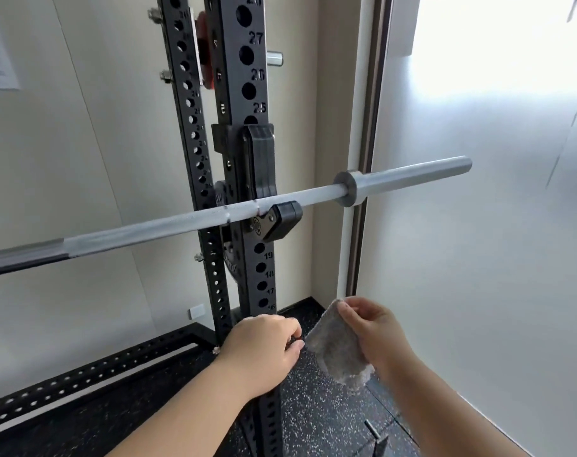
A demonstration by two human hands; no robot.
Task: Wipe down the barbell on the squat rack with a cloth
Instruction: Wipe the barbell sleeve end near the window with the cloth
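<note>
A silver barbell (pixel 168 225) lies across the view on the black J-hook (pixel 280 221) of the squat rack upright (pixel 247 94); its bare sleeve (pixel 412 176) points right. Below it, my right hand (pixel 376 328) pinches a folded grey fuzzy cloth (pixel 336 347) by its upper edge. My left hand (pixel 264 347) is just left of the cloth with fingers curled, its fingertips at the cloth's left edge. Both hands are well under the bar, in front of the upright.
A second perforated upright (pixel 188 120) stands behind, with weight plates partly hidden between the posts. The rack's base beam (pixel 92 374) runs along the black speckled rubber floor (pixel 320 417). A frosted glass wall (pixel 478 225) is close on the right.
</note>
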